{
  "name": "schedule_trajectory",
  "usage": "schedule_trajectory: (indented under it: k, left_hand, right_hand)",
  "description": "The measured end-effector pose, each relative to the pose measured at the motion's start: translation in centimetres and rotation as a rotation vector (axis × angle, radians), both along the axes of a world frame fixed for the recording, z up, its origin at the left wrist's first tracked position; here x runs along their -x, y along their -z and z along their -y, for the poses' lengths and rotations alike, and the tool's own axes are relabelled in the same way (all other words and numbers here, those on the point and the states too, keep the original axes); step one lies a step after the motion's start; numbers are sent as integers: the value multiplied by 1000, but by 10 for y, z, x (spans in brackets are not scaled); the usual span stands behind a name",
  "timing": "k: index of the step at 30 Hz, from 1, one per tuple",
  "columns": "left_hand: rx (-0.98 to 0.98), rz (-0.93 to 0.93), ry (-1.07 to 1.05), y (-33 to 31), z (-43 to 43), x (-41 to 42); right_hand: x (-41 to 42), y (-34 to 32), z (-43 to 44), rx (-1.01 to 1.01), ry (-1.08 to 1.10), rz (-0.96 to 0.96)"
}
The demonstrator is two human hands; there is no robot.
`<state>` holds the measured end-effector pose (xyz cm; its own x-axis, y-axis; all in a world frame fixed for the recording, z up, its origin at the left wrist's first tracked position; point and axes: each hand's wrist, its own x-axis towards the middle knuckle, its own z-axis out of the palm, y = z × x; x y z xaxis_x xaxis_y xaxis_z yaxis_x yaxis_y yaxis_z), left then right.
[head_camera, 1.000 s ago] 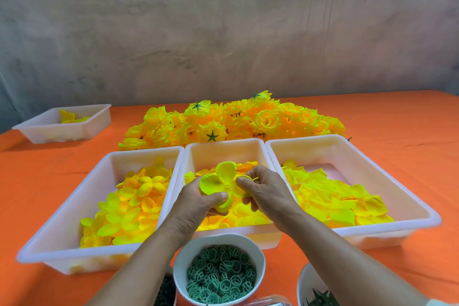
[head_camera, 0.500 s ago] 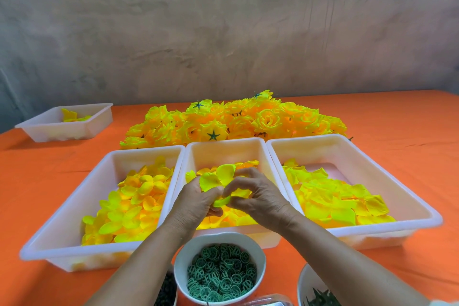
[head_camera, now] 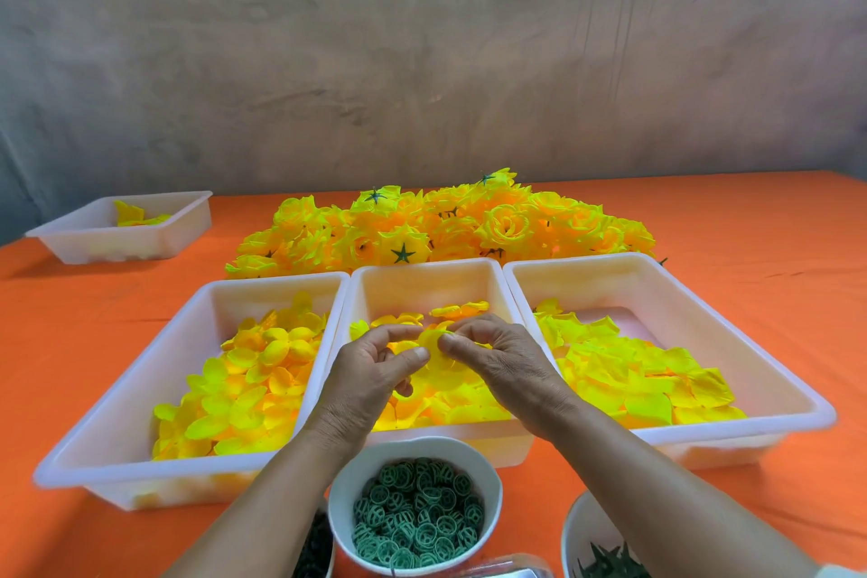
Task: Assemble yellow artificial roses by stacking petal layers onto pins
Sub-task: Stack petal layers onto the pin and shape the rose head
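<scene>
Over the middle white tray (head_camera: 424, 273), my left hand (head_camera: 370, 378) and my right hand (head_camera: 502, 359) meet, both pinching a small yellow petal layer (head_camera: 434, 345) between thumb and fingers. The pin itself is hidden inside the petals and fingers. Loose yellow petals fill the middle tray below the hands. More petal layers lie in the left tray (head_camera: 187, 329) and the right tray (head_camera: 666, 291). A heap of finished yellow roses (head_camera: 441, 223) lies behind the trays.
A white bowl of green round discs (head_camera: 415, 512) stands just below my wrists. Another bowl with dark green star pieces (head_camera: 605, 549) sits at bottom right, and a dark-filled container (head_camera: 315, 547) at bottom left. A small white tray (head_camera: 126, 228) stands far left on the orange cloth.
The wide-spread petal layer my hands held has been gathered into a smaller bunch between my fingertips. Both hands have come closer together over the middle tray.
</scene>
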<state>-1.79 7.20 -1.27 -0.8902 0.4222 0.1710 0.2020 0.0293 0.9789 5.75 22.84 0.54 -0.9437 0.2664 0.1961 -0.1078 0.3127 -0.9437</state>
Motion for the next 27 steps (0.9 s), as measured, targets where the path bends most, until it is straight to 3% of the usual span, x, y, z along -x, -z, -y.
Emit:
schedule_trajectory:
  k: [8, 16, 27]
  left_hand:
    - [-1, -34, -29, 2, 2, 1]
    - [93, -92, -59, 3, 1, 1]
    - [111, 1, -1, 1, 5, -1]
  right_hand:
    - [-4, -5, 0, -50, -84, 39]
    - [-2, -4, 1, 38, -89, 76]
    - [-2, -3, 0, 30, -85, 59]
